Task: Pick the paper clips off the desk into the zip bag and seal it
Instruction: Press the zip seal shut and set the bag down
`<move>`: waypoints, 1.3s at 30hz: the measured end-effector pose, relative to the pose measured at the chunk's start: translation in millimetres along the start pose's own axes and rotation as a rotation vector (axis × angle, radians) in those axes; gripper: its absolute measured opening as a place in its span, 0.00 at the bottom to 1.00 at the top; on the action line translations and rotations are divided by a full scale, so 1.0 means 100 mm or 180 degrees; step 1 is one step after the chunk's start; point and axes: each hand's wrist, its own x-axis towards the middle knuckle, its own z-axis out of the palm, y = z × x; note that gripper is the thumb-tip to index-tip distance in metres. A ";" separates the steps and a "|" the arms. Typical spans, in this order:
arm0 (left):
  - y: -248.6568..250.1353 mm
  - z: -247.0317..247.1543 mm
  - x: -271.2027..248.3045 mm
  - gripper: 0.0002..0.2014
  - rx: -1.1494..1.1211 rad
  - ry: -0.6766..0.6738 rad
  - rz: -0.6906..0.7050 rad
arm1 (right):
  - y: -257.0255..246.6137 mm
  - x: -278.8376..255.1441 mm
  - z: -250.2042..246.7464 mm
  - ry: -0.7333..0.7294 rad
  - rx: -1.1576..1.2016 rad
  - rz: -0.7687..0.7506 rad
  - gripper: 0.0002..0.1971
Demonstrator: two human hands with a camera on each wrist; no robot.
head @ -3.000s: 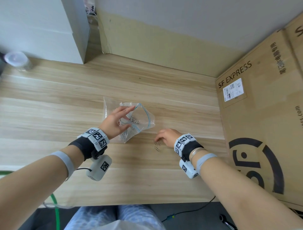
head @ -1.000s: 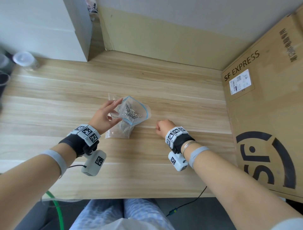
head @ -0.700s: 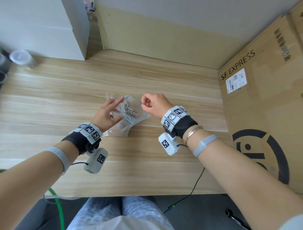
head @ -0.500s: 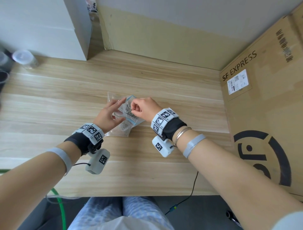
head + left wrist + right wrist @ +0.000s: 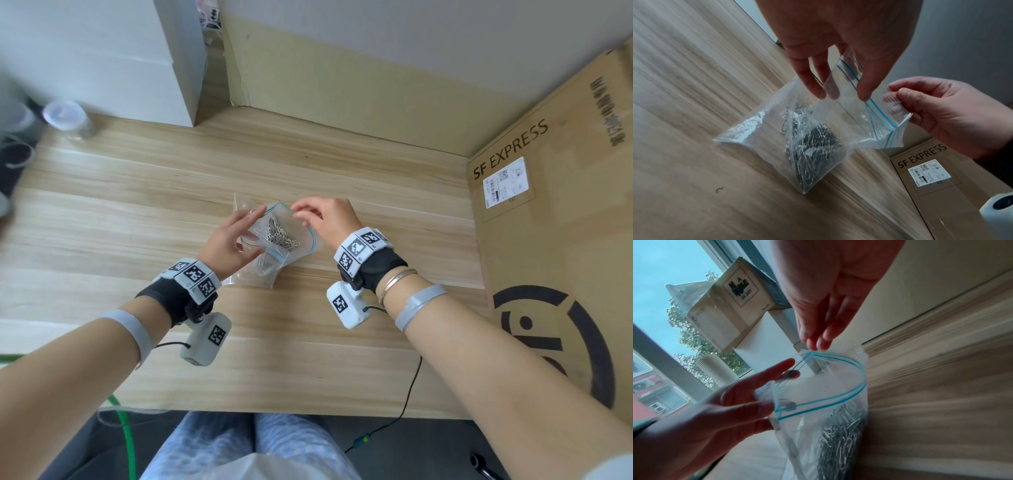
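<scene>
Both hands pinch the zip bag's open mouth, the left hand at one corner, the right hand opposite; sealing well probably means aligning the blue strips between them before pressing shut.

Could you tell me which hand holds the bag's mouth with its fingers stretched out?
The left hand: its fingers lie straight along the zip bag's lip against the thumb, whereas the right hand pinches the zip's end with curled fingers.

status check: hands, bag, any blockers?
Left hand pinches zip bag mouth at one end; right hand pinches the other. Zip open, paper clips inside. No loose clips seen on desk; nothing in the way.
</scene>
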 end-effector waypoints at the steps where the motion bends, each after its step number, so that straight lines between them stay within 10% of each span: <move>1: 0.00 -0.01 0.00 0.36 0.0007 0.0007 -0.0016 | 0.02 0.01 0.00 0.0208 -0.0165 -0.0049 0.09; 14: 0.31 0.04 0.13 0.42 -0.1096 -0.0730 -0.0400 | -0.27 -0.05 0.08 -0.1873 -0.0558 0.0904 0.37; 27: 0.49 -0.16 0.40 0.31 -0.0072 0.0637 0.0039 | -0.49 -0.01 -0.58 -0.1030 -0.1491 0.0069 0.25; 30: 0.67 -0.19 0.42 0.17 -0.0462 0.0600 0.0163 | -0.54 0.02 -0.82 -0.0970 -0.1467 0.0067 0.24; 39: 0.92 0.04 0.42 0.15 -0.0421 0.0291 0.0407 | -0.42 -0.03 -1.14 -0.1278 -0.1781 0.0415 0.22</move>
